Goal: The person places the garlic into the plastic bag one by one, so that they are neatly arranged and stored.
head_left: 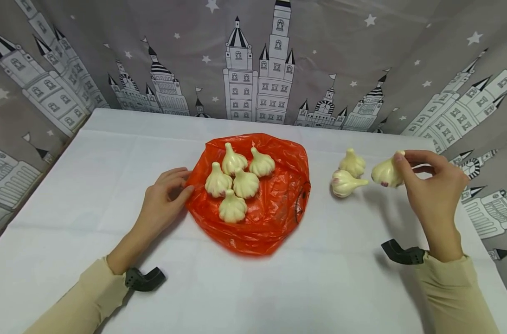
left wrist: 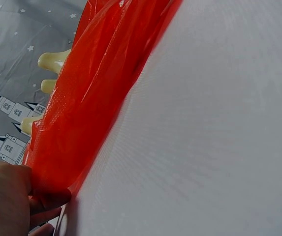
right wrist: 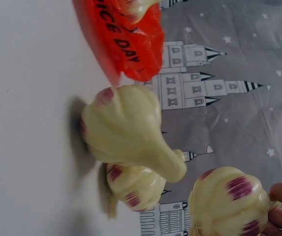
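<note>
My left hand (head_left: 163,192) pinches the left rim of a red plastic bag (head_left: 274,218), thumb on one side and fingers on the other. Several pale garlic bulbs (head_left: 246,184) sit inside, towards its left and middle. Over at the right, my right hand (head_left: 434,190) holds another garlic bulb (head_left: 386,173) above the table, thumb and fingers at its stem. That held bulb (right wrist: 229,201) shows purple patches in the right wrist view. Just left of it, two more bulbs lie on the table: one on its side (head_left: 344,183), another behind it (head_left: 352,162).
A white cloth covers the table (head_left: 316,283). Behind and at both sides hangs a grey curtain (head_left: 186,23) printed with castles and stars. Black lettering (right wrist: 116,32) shows on the bag's side in the right wrist view.
</note>
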`<state>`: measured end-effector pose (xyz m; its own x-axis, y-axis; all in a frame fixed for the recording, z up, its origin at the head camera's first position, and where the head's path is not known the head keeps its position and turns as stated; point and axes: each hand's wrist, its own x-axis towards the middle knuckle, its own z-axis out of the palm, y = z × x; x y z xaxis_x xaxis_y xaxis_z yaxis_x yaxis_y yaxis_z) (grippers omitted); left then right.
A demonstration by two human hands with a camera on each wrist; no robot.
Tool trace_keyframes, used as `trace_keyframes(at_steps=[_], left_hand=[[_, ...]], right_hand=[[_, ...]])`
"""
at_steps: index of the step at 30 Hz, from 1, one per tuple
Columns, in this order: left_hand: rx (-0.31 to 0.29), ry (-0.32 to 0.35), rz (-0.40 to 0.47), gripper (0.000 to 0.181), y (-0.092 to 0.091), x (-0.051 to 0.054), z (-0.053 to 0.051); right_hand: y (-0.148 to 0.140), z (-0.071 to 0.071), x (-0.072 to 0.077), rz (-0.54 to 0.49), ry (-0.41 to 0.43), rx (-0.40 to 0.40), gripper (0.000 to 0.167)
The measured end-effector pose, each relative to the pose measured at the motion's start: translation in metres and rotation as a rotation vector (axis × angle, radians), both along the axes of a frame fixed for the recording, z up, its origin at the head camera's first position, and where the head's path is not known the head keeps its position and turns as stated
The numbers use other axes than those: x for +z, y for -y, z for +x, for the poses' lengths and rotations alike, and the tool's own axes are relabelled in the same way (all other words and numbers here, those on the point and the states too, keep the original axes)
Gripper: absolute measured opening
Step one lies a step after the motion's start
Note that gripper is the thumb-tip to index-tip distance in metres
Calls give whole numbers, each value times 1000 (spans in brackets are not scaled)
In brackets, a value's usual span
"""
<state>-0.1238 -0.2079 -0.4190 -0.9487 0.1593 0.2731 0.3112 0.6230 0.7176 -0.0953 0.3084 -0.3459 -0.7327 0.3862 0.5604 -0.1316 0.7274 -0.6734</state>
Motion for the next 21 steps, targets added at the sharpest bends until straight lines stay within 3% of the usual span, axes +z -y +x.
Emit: trace_keyframes(at_steps=[10,21], left_hand=[[2,1,6,14,1,-1,0],[4,1,2,13,1,-2,-1]], right_hand=[[16,1,12,-22,-29,29,19],[50,-2,16,-19,-47,138,16]])
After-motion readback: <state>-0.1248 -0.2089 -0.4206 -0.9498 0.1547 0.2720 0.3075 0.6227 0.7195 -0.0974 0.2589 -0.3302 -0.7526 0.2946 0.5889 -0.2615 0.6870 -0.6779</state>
